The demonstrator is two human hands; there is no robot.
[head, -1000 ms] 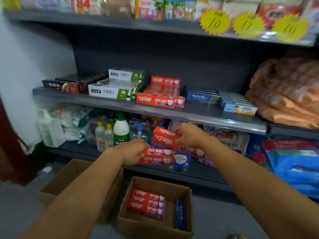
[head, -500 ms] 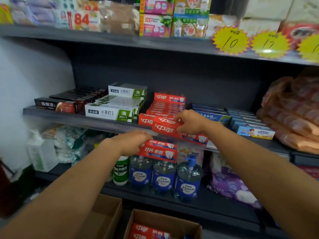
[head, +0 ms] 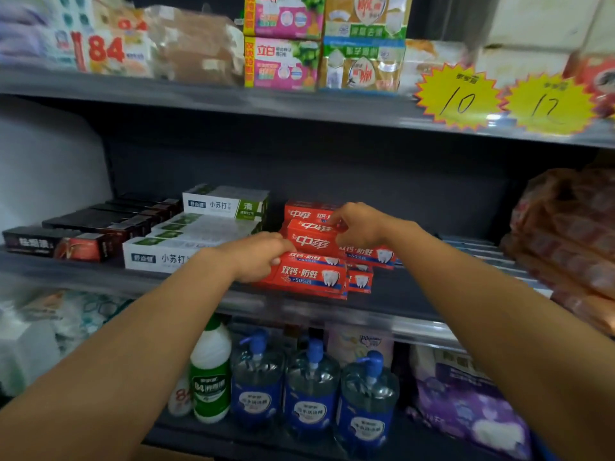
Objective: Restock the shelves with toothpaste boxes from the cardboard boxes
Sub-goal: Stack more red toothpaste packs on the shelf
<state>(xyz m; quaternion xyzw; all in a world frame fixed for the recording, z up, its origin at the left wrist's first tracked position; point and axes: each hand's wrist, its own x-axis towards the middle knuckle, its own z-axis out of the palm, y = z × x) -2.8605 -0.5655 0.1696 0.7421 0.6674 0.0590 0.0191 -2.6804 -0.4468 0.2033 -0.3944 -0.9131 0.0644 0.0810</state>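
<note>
1. The left hand (head: 256,257) grips the left end of a red box (head: 309,276), its fingers (head: 274,261) curled over the top edge; the box sits at the front of the middle shelf (head: 100,277).
2. The right hand (head: 361,224) pinches a second red box (head: 311,239) by its top edge, held tilted just above the red stack (head: 361,281).
3. More red boxes stand behind, at the back of the row (head: 304,212).
4. Left of them lie white-green boxes (head: 186,241) and dark boxes (head: 83,232).
5. Below stand three blue pump bottles (head: 311,404) and a white-green bottle (head: 209,384).
6. Yellow price tags (head: 461,98) hang on the top shelf.
</note>
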